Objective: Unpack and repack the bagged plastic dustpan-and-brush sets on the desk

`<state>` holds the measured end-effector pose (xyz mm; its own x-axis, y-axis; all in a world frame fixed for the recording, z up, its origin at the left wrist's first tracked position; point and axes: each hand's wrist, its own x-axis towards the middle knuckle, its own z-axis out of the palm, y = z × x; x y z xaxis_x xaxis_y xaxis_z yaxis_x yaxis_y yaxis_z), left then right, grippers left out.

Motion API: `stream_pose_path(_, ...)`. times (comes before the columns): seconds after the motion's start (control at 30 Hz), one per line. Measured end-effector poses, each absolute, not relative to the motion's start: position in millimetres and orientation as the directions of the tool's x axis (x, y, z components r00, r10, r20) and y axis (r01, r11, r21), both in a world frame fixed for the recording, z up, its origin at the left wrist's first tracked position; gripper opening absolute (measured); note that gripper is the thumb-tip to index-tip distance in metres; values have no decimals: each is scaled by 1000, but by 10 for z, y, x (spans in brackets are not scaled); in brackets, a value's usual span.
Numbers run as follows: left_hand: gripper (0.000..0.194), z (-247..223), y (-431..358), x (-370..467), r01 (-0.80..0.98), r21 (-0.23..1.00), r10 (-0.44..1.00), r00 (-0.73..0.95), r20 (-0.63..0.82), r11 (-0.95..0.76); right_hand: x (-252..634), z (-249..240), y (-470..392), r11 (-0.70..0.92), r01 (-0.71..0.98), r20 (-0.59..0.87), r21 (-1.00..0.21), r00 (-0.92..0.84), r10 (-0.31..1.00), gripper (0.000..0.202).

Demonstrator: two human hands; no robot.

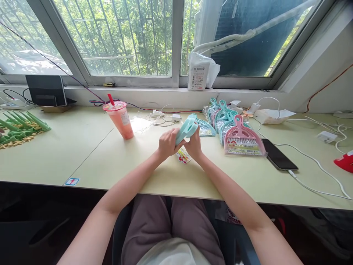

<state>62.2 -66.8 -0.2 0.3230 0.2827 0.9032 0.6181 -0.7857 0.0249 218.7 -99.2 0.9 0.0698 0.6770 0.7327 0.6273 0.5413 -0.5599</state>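
Observation:
Both hands hold a teal mini dustpan-and-brush set (187, 129) over the table, tilted so that its rounded handle end points up and to the right. My left hand (168, 142) is closed round its left side. On the right, my right hand (194, 142) grips it with bent fingers, partly hidden behind the plastic. A colourful printed card (184, 156) shows just below the hands; I cannot tell whether it touches the set. Beyond my right hand lies another teal dustpan set (205, 129). Bagged teal sets (224, 116) stand in a row, with a pink one (242, 138) in front.
A pink drink cup with a red straw (120, 119) stands left of my hands. At right lie a phone (280, 154) on a white cable and a white charger (327, 137). Green items (23, 127) and a tablet (46, 90) are far left. Tissues (200, 73) sit on the sill.

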Motion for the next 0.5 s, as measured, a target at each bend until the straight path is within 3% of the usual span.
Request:
stream_pose_path(0.1,60,29,-693,634,625,-16,289,384,877,-781,2168,-2,-963,509,574,701,-641,168,693,54)
stream_pose_path(0.27,64,100,-627,528,614,57,336,349,875,-787,2263,97,-924,575,427,672,-697,112,732,49)
stream_pose_path(0.4,62,214,-478,340,599,362,455,5,890,-715,2416,175,-887,600,341,654,-724,60,755,48)
stream_pose_path(0.5,61,337,-253,128,465,625,560,-289,776,-627,2519,247,-863,565,310,627,-765,156,763,43)
